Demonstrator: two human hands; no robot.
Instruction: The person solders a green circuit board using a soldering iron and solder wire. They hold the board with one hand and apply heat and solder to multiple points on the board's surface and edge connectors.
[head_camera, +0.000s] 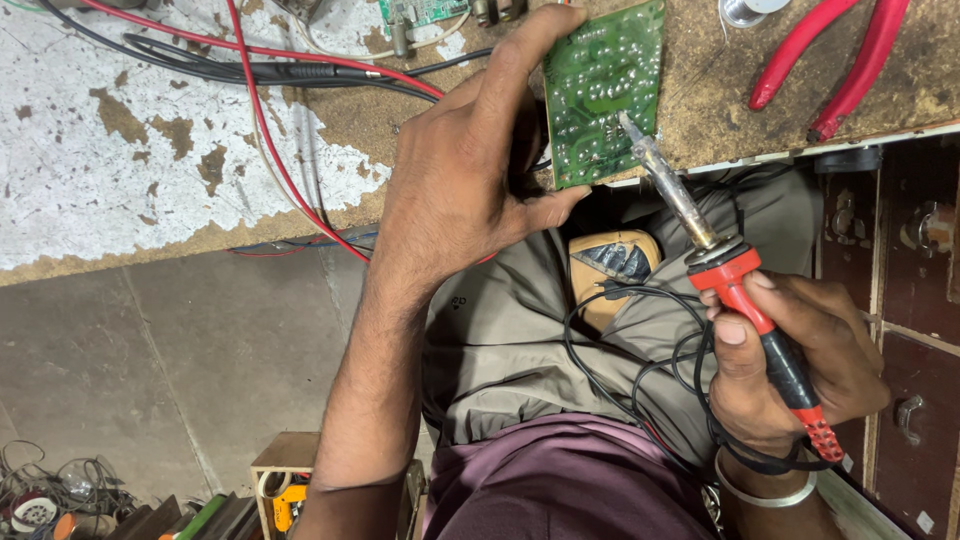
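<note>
head view, left hand: my left hand (455, 185) grips the green circuit board (603, 92), index finger stretched along its top left edge, thumb pressed at its lower edge.
head view, board: it stands tilted at the front edge of the worn workbench (180, 150), solder side facing me.
head view, right hand: my right hand (800, 365) is clenched round the red and black handle of the soldering iron (725, 270), fingers wrapped tight.
head view, iron tip: the metal tip touches the board near its lower right part.
head view, cord: a black cable (620, 350) loops across my lap and round my right wrist, beside a metal bangle (760, 492).
head view, lap: a yellow multimeter (612, 265) lies on my grey trousers, just under the board.
head view, bench: red-handled pliers (830, 60) lie to the right of the board; red and black wires (270, 70) run across the bench to the left of my left hand.
head view, floor: a box of odds and ends (285, 480) sits low left.
</note>
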